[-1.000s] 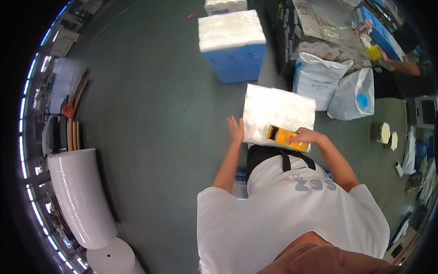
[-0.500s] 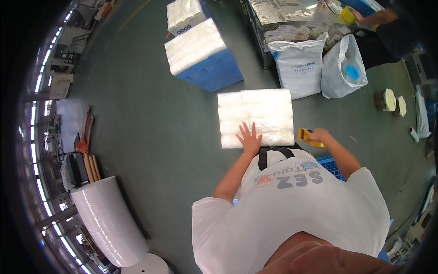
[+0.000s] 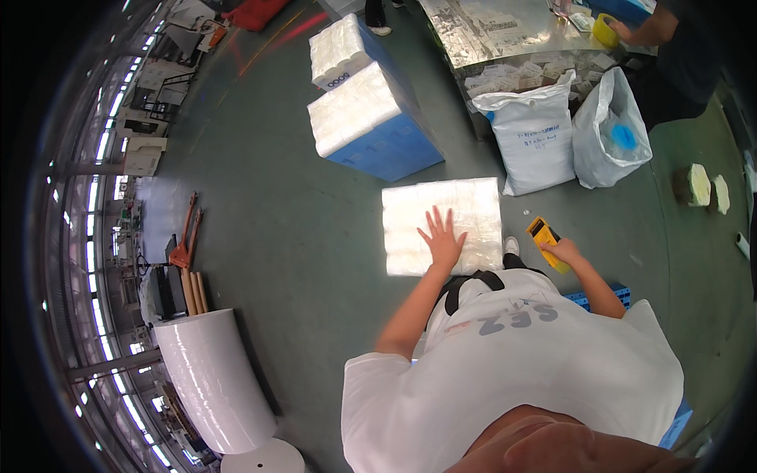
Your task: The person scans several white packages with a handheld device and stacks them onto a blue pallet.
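Honestly, a flat, wide-open left grip [image 3: 445, 246] on the white pack [image 3: 404, 227] up front works (great for steadying); right grip [image 3: 561, 251] is curled round the yellow tool [image 3: 541, 232], clear of the pack's right side.

Left hand [image 3: 443, 244] on pack [image 3: 404, 221]. Right of pack, tool [image 3: 541, 232] in right hand [image 3: 563, 251]. Ahead, to right: two bags [image 3: 536, 150] before tabletop [image 3: 477, 35]. Ahead, to left: two stacks [image 3: 386, 150]. Roll [image 3: 213, 378] far left.
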A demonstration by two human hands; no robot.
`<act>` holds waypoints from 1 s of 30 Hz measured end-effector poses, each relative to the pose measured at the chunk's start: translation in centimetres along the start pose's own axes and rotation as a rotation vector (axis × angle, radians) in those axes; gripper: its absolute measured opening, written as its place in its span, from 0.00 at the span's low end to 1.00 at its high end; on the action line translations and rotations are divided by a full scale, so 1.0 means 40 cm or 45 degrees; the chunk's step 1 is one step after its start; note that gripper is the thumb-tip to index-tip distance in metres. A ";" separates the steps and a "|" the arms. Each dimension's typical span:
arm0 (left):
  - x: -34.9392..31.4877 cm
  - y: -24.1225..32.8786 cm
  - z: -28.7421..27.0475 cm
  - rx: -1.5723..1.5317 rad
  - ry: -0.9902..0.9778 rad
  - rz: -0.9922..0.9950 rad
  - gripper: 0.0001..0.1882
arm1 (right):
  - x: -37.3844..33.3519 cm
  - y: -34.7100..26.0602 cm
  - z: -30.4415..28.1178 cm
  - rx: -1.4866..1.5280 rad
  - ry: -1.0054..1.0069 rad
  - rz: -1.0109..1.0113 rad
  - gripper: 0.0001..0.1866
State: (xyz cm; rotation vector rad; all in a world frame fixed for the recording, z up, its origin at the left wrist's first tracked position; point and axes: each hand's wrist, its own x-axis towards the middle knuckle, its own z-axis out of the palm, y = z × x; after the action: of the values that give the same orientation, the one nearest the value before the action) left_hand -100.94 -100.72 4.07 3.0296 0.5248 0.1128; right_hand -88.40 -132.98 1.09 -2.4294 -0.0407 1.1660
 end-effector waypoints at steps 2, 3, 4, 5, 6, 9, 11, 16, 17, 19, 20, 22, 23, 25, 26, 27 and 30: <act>-0.002 0.033 0.034 0.080 -0.165 0.055 0.44 | -0.016 -0.044 -0.036 -0.020 0.040 -0.171 0.34; -0.035 0.018 0.090 0.036 -0.307 0.015 0.45 | -0.024 -0.081 -0.047 -0.016 -0.004 -0.258 0.33; -0.044 0.004 0.123 -0.015 -0.447 -0.009 0.45 | -0.027 -0.120 -0.057 -0.006 -0.038 -0.335 0.33; -0.019 0.020 0.111 0.026 -0.633 -0.058 0.47 | -0.022 -0.150 -0.066 0.004 -0.056 -0.395 0.32; 0.002 0.025 0.099 -0.037 -0.718 -0.023 0.45 | -0.032 -0.181 -0.058 -0.065 0.026 -0.409 0.31; 0.069 -0.035 0.075 -0.234 -0.768 0.053 0.36 | -0.019 -0.281 -0.027 -0.062 0.045 -0.608 0.31; 0.037 -0.096 0.102 -0.380 -0.371 -0.048 0.32 | -0.054 -0.372 0.007 -0.156 0.076 -0.717 0.31; -0.053 -0.119 0.104 -0.288 -0.104 -0.273 0.34 | -0.078 -0.458 0.120 -0.510 0.310 -0.875 0.26; -0.080 -0.135 0.104 -0.285 -0.116 -0.314 0.35 | -0.069 -0.455 0.159 -0.614 0.374 -0.907 0.25; -0.136 -0.182 0.118 -0.288 -0.133 -0.421 0.37 | -0.001 -0.412 0.264 -0.768 0.415 -1.020 0.19; -0.175 -0.216 0.136 -0.326 -0.199 -0.473 0.37 | 0.023 -0.400 0.309 -0.829 0.473 -1.096 0.17; -0.197 -0.279 0.154 -0.409 -0.215 -0.362 0.36 | 0.009 -0.425 0.297 -0.814 0.460 -1.029 0.17; -0.196 -0.296 0.153 -0.417 -0.199 -0.262 0.36 | -0.004 -0.425 0.293 -0.807 0.450 -0.977 0.16; -0.224 -0.345 0.154 -0.482 -0.144 -0.080 0.34 | -0.024 -0.436 0.289 -0.804 0.468 -0.996 0.17; -0.222 -0.363 0.149 -0.595 -0.118 0.008 0.32 | -0.026 -0.437 0.280 -0.823 0.459 -0.941 0.17; -0.230 -0.378 0.131 -0.650 -0.104 0.018 0.31 | -0.028 -0.436 0.284 -0.840 0.479 -0.919 0.18; -0.255 -0.462 0.094 -0.760 -0.100 0.118 0.27 | -0.040 -0.453 0.290 -0.879 0.517 -0.826 0.20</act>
State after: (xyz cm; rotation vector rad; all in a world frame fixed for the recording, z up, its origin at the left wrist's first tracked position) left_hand -116.36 -87.01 -1.70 2.4609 0.2771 0.1270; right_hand -95.19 -112.62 3.19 -2.8112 -1.1720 0.3770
